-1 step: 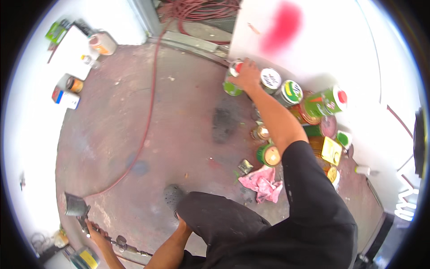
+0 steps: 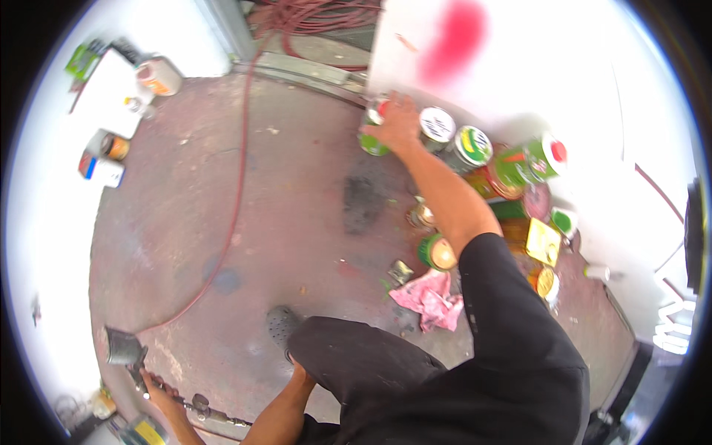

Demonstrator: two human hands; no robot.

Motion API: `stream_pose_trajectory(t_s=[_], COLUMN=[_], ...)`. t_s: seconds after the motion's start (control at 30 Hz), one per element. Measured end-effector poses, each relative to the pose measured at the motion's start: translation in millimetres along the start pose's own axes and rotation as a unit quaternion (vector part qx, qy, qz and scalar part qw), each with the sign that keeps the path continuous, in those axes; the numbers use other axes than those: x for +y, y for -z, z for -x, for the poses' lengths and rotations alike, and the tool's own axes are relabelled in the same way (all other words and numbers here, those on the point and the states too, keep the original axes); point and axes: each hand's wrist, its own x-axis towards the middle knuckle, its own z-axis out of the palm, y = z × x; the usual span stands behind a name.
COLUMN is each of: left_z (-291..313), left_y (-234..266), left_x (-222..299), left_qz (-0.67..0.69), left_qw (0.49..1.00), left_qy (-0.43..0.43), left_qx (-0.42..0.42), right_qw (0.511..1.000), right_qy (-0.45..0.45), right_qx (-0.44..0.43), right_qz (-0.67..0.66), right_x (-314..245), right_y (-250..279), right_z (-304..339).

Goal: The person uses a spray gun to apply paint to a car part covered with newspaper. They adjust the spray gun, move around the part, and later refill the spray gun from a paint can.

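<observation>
At the lower left my left hand (image 2: 159, 389) is closed around the handle of a spray gun (image 2: 137, 373) with a dark grey cup (image 2: 123, 347). My right arm stretches far forward. At its end my right hand (image 2: 400, 122) is wrapped round the upper part of a green and white can (image 2: 374, 142) with a red cap, standing on the floor by the white wall. The hand covers part of the can. Just right of it stand a can with a white lid (image 2: 437, 124) and a tin with a green and yellow lid (image 2: 473, 145).
A red hose (image 2: 243, 156) crosses the floor. More cans and a yellow tin (image 2: 544, 242) crowd the right wall, near a pink cloth (image 2: 430, 300). Bottles and a plastic jug (image 2: 159, 77) stand at the far left. Red paint (image 2: 454, 41) marks the wall.
The view has shifted slightly, so most things sit a little further left. Both hands keep their hold on the spray gun and the can.
</observation>
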Motion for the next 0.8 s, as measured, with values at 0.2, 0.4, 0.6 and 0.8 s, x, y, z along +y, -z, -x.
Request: stream_pose_trajectory(t_s=[0.2, 0.4, 0.6, 0.8], left_z=[-12, -88, -28, -49], left_y=[27, 67, -14, -4], left_x=[5, 6, 21, -50], left_qz=[-0.098, -0.296, -0.059, -0.062], left_qw=[0.989, 0.927, 0.995, 0.995], left_qy=[-0.056, -0.181, -0.043, -0.046], left_qx=[-0.09, -0.14, -0.063, -0.06], right_qw=[0.953, 0.989, 0.95, 0.987], right_qy=[0.085, -0.04, -0.166, -0.058], right_qx=[0.083, 0.119, -0.186, -0.148], right_qz=[-0.279, -0.082, 0.189, -0.013], right_x=[-7, 192, 450, 473], right_y=[50, 122, 175, 139], right_z=[181, 343, 347, 295])
